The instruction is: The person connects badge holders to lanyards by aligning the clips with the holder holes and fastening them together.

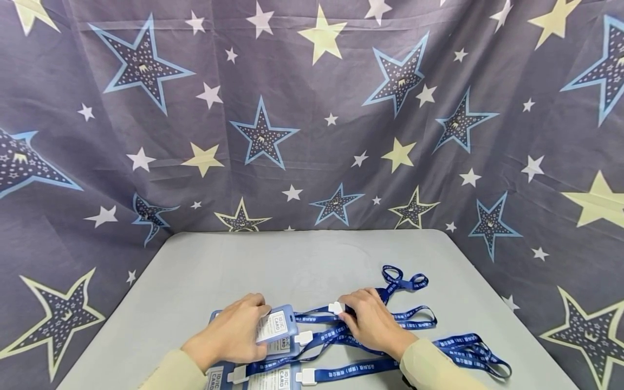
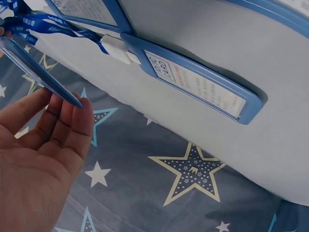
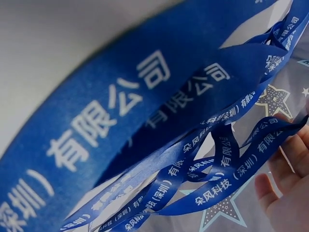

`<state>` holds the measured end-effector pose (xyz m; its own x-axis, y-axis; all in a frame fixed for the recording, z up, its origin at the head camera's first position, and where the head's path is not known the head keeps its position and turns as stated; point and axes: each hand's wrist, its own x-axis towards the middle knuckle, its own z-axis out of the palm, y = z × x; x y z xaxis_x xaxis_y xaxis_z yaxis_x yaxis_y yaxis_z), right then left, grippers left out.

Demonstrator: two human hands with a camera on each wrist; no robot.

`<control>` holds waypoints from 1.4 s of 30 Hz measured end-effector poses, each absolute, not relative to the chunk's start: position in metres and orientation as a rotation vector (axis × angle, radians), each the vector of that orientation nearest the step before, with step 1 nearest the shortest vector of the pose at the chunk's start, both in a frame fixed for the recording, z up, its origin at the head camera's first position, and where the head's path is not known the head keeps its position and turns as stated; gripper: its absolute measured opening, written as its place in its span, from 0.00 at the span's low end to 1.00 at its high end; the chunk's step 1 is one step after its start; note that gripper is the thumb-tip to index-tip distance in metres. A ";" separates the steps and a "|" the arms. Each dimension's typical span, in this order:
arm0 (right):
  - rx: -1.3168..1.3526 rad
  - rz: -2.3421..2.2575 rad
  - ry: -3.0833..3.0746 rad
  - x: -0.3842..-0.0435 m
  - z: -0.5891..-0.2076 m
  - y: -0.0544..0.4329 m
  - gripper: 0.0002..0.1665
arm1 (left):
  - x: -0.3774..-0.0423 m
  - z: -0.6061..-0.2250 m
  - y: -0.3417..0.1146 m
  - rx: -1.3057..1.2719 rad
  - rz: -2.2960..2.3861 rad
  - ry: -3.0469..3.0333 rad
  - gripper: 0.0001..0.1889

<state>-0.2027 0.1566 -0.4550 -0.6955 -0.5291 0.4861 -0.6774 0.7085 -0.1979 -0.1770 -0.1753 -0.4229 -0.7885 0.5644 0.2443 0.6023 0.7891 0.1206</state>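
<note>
My left hand (image 1: 233,329) pinches a blue-framed ID card holder (image 1: 277,325) and keeps it tilted above other holders. In the left wrist view the fingertips of the left hand (image 2: 43,154) press the edge of that holder (image 2: 43,72). My right hand (image 1: 372,320) grips a dark blue lanyard (image 1: 312,318) beside its white clip (image 1: 335,307). Close up in the right wrist view, fingers (image 3: 285,169) hold a printed blue strap (image 3: 222,188). Several holders lie beneath and in front of the left hand, among them one with a white clip (image 1: 307,376).
Lanyard loops spread over the grey table (image 1: 292,260): a knotted bow-like end (image 1: 404,281) beyond the right hand, a loop (image 1: 419,318) to its right, and a folded bundle (image 1: 473,352) near the right sleeve. A star-patterned cloth (image 1: 302,108) hangs behind and at both sides.
</note>
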 end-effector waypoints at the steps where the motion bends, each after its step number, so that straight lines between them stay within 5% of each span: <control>1: 0.934 0.516 -2.519 -0.202 -0.455 0.157 0.12 | -0.177 -0.423 -0.175 -0.918 -0.282 -2.789 0.35; 42: 1.023 0.450 -2.492 -0.188 -0.451 0.152 0.15 | -0.181 -0.426 -0.157 -1.092 -0.242 -2.781 0.33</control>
<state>-0.1882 0.1516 -0.4515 -0.6479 -0.5896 0.4824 -0.7210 0.6789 -0.1386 -0.1812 -0.1571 -0.4258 -0.7257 0.6608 0.1915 0.6839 0.7231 0.0967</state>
